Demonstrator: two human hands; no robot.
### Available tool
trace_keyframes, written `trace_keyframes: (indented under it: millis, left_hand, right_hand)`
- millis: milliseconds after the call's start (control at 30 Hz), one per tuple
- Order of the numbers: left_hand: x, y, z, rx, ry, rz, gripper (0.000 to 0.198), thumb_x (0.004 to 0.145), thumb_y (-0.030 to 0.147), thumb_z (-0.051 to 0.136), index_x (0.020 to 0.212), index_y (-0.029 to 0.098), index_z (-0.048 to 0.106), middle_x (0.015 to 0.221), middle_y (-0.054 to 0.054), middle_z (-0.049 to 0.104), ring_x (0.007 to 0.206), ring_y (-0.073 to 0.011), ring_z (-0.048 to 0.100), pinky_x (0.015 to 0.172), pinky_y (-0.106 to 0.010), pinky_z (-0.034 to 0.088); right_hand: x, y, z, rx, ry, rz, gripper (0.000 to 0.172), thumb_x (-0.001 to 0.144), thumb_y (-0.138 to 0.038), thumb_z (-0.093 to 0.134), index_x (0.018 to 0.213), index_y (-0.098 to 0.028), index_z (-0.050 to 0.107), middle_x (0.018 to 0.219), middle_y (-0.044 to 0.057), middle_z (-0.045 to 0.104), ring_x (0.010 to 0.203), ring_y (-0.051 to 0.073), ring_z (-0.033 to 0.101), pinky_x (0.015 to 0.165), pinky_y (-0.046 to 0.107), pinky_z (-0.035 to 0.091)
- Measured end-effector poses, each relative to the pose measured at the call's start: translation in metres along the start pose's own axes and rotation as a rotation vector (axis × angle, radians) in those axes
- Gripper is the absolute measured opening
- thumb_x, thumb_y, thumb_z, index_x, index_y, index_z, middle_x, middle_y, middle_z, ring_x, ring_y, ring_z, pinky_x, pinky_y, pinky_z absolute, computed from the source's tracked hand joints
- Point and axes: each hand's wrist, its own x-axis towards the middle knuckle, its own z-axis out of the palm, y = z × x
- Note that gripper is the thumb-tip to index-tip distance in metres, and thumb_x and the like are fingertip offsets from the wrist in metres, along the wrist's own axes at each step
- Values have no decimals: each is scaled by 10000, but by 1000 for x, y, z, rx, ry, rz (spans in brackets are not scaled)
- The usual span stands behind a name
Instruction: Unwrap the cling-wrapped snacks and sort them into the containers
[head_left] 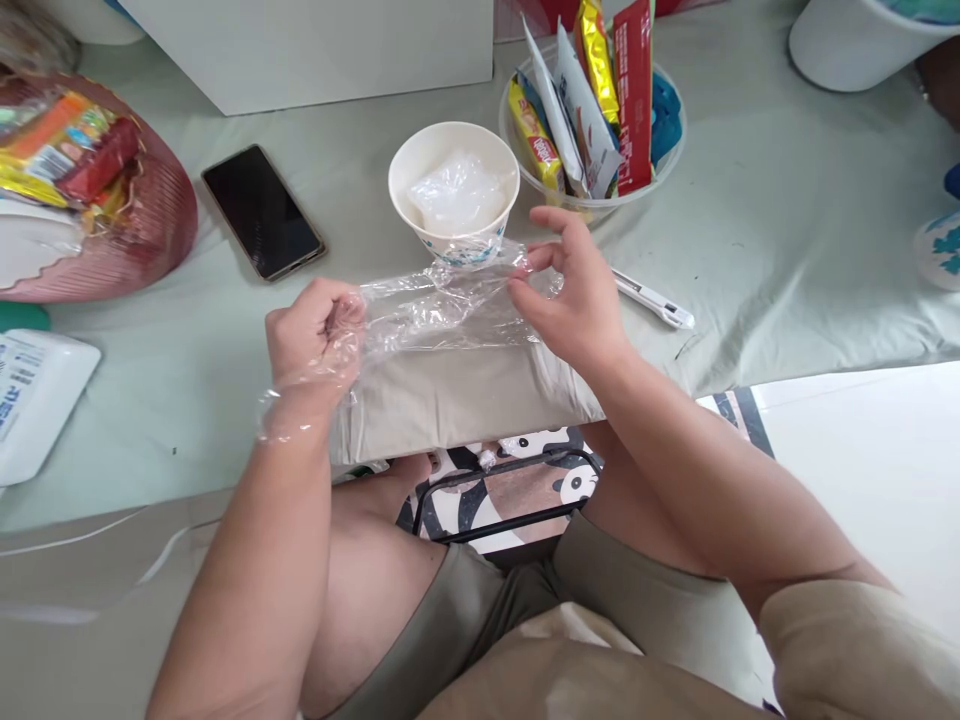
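Observation:
Clear plastic film [435,310], thin and crumpled, stretches between my two hands just over the table's front edge. My left hand [315,335] is closed in a fist around one end, and some of the film wraps its wrist. At the other end my right hand [577,290] grips the film between thumb and fingers, with its upper fingers held out. Right behind the film stands a white paper bowl [405,205] with a blue pattern, holding a crumpled clear plastic bag [459,190]. A white utility knife [654,300] lies beside my right hand.
A black phone [262,210] lies behind my left hand. At the back right is a clear tub [675,165] of snack packets. A reddish basket [169,225] of packets and a white pack [49,400] sit at left; a white box [322,50] stands behind.

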Motion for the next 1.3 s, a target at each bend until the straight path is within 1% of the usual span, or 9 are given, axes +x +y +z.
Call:
trace_keyframes:
  millis: [133,267,433,567,700,867,967,1100,1300]
  left_hand:
    - [12,2,3,-109,34,-164,569,869,766,621,734,221,528,425,88,418,371,-77,342,380,-257,230]
    - [29,2,-3,-199,121,-513,271,940,343,648,765,239,469,421,107,366,337,-82,259,371,-274,138]
    - [42,-9,-41,-381,-55,-733,455,512,141,775,883,276,550,587,78,533,431,-91,362,426,-254,239]
    - [41,-6,-65,-386,41,-520,466,388,180,661,848,244,626,718,17,595,615,-139,518,493,-266,306]
    - [17,46,-53,-211,410,89,121,549,201,603,662,189,643,635,35,533,619,-89,478,570,-281,299]
    - [-32,105,0,183,-434,241,147,900,211,607,943,196,747,1009,-43,781,981,-210,717,891,-368,580]
    - [-49,98,27,363,-539,192,359,930,298,643,1258,168,710,1433,-141,657,1397,-334,568,1203,-522,438]
    - [-58,82,39,476,-577,168,577,917,441,694,1445,218,626,1628,-166,475,1562,-441,349,1265,-680,272]
    - [-64,86,36,539,-636,193,695,859,556,740,1508,364,580,1723,-127,328,1600,-499,222,1252,-760,165]
  right_hand:
    - [-14,-17,-9,2,95,-127,101,877,-185,545,938,-239,605,919,33,675,940,212,668,932,422,549]
    - [-36,-21,-17,22,-3,-457,80,882,-179,558,836,-237,588,924,38,660,912,198,658,821,378,511]
    - [-55,-3,-13,-154,-122,-635,175,881,-69,572,843,-237,607,939,16,698,1001,197,641,868,369,436]
    - [-57,8,-10,-228,-170,-580,178,867,-58,585,841,-222,648,962,35,717,968,206,615,830,358,410]
    - [-55,7,-8,-272,-201,-533,184,868,-58,581,845,-205,689,981,53,723,920,205,601,794,352,396]
    - [-60,2,-14,-233,-368,-522,196,891,-236,579,951,-191,760,1081,91,720,966,245,617,836,407,408]
    - [-60,1,-23,-129,-415,-508,326,953,-406,537,862,-208,780,1119,95,729,1027,276,624,865,448,413]
    - [-55,1,-29,-163,-231,-379,460,1004,-285,535,564,-188,628,933,75,752,868,204,624,821,396,465]
    - [-44,1,-22,-281,-66,-123,117,881,-291,668,795,-214,684,863,70,711,786,214,620,727,375,490]
